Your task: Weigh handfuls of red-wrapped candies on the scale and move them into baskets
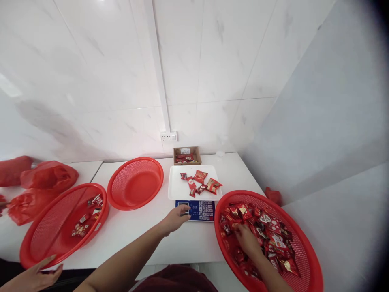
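My left hand (176,220) hovers over the front left edge of the blue scale (204,211), its fingers apart and nothing between them. My right hand (246,240) reaches into the large red basket (313,259) on the right, among many red-wrapped packets (277,240); its fingertips are down in the packets, and what they hold is too small to make out. On the scale sits a white tray (176,184) bearing several red packets (200,176) of different sizes.
Behind the tray stands a cardboard box (198,156) with packets. Left of it are a bare red basket (138,182) and another basket (33,251) with some packets, touched by another person's hand (39,278). Red bags (48,178) lie far left.
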Demonstrator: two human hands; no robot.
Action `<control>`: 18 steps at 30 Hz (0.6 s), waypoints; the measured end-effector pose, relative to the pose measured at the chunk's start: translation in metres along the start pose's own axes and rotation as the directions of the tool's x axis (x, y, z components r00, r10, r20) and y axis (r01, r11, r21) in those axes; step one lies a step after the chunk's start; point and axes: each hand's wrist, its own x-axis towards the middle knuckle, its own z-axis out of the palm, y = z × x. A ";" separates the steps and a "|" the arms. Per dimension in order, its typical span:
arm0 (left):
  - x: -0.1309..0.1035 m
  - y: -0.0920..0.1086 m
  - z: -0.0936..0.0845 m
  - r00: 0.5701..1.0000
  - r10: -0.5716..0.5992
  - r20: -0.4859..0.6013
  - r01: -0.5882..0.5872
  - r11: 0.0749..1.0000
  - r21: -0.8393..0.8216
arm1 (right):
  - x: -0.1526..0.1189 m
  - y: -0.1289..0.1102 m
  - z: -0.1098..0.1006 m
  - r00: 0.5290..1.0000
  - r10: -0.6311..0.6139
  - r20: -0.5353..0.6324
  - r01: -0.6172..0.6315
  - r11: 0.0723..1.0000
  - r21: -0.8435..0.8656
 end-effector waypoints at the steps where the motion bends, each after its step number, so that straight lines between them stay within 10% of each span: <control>1: -0.001 -0.001 -0.002 1.000 -0.007 0.000 0.007 1.000 -0.004 | 0.002 0.004 -0.008 0.999 0.024 -0.033 -0.023 0.998 0.051; 9: -0.002 0.001 -0.004 0.998 -0.027 0.054 0.032 0.996 -0.086 | 0.037 -0.058 -0.073 0.970 0.041 -0.240 0.068 0.901 0.428; 18: 0.014 -0.052 -0.004 0.988 0.088 0.130 -0.053 0.966 -0.252 | 0.118 -0.147 -0.046 0.932 -0.260 -0.254 0.336 0.883 0.328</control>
